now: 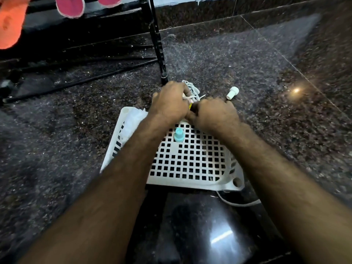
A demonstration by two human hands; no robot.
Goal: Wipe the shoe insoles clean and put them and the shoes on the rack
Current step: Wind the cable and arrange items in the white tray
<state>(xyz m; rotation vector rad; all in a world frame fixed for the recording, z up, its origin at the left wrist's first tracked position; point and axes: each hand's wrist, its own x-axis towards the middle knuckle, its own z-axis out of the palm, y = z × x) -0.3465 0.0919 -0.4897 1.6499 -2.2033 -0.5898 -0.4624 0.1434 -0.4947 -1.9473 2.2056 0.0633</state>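
left hand (pixel 169 101) curled on white shoelaces (pixel 192 89) | right hand (pixel 215 114) curled, contents hidden | black metal rack (pixel 158 46) directly beyond, nearer left

The hands, left (pixel 169 103) and right (pixel 213 113), met over the basket's (pixel 190 168) far edge. A bottle (pixel 179 135) stood in the basket just below them, a cap (pixel 232 92) lay on the floor (pixel 266 92) to their right, and the rack (pixel 156 44) stood beyond them.
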